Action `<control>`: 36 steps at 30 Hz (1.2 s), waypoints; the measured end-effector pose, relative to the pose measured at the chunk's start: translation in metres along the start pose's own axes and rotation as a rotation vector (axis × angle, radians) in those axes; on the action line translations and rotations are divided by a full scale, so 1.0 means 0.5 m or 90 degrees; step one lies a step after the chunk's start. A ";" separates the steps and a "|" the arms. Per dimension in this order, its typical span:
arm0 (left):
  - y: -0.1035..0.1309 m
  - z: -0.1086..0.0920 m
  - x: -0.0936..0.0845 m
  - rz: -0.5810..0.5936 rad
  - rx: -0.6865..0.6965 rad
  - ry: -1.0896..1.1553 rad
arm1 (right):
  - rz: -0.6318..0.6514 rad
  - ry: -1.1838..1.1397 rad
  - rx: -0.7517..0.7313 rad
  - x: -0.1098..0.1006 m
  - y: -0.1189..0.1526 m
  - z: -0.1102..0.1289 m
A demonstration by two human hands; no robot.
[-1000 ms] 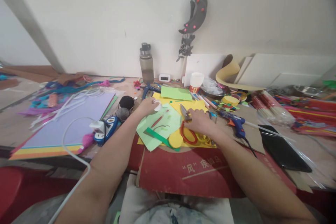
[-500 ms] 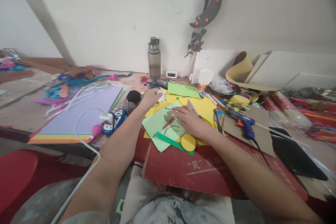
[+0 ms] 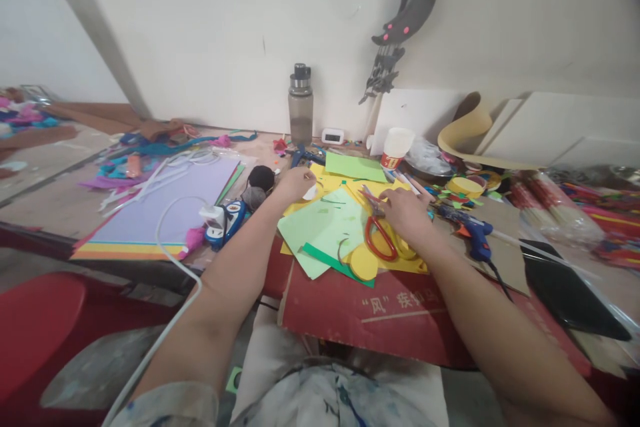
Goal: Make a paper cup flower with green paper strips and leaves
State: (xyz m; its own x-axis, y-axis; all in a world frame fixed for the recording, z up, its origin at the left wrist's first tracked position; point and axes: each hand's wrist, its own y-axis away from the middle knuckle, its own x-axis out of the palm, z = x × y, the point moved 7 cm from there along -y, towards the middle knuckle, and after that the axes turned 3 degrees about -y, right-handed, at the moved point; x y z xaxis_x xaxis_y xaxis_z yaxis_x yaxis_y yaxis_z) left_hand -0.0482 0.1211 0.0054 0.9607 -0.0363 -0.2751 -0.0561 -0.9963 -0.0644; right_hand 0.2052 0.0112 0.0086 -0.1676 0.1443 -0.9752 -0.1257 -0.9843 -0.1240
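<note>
My left hand point(image 3: 299, 185) is closed at the back left of the yellow sheets point(image 3: 323, 177), with a white round piece point(image 3: 310, 192) at its fingertips. Over the right side of these sheets, my right hand point(image 3: 406, 215) has curled fingers around one end of a thin red pen point(image 3: 369, 197). Red-handled scissors point(image 3: 381, 240) lie beside and partly beneath that pen, just left of the hand. Pale green paper point(image 3: 325, 227) with small dark green scraps lies between my hands. A dark green strip point(image 3: 330, 261) and a yellow disc point(image 3: 363, 263) are at the front edge.
A bottle point(image 3: 301, 107) and a paper cup point(image 3: 397, 147) stand at the back. To the right are a blue glue gun point(image 3: 475, 232) and a black tablet-like slab point(image 3: 575, 293). Purple paper point(image 3: 165, 207), a power strip point(image 3: 227, 223) and a white cable point(image 3: 187, 270) are on the left.
My right hand has moved right, off the pale green paper, and the red pen has gone with it. The scissors now show uncovered. The view has shifted slightly.
</note>
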 end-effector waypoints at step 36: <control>0.059 -0.033 0.063 0.339 0.096 -0.649 | -0.063 -0.214 -0.172 0.029 0.001 0.036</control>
State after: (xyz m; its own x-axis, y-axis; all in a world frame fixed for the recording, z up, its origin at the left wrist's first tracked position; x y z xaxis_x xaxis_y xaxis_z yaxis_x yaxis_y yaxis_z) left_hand -0.0151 0.0894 0.0109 0.1448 -0.3015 -0.9424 -0.4853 -0.8517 0.1979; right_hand 0.1850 0.0144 -0.0025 -0.4823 0.2200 -0.8480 0.0949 -0.9491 -0.3002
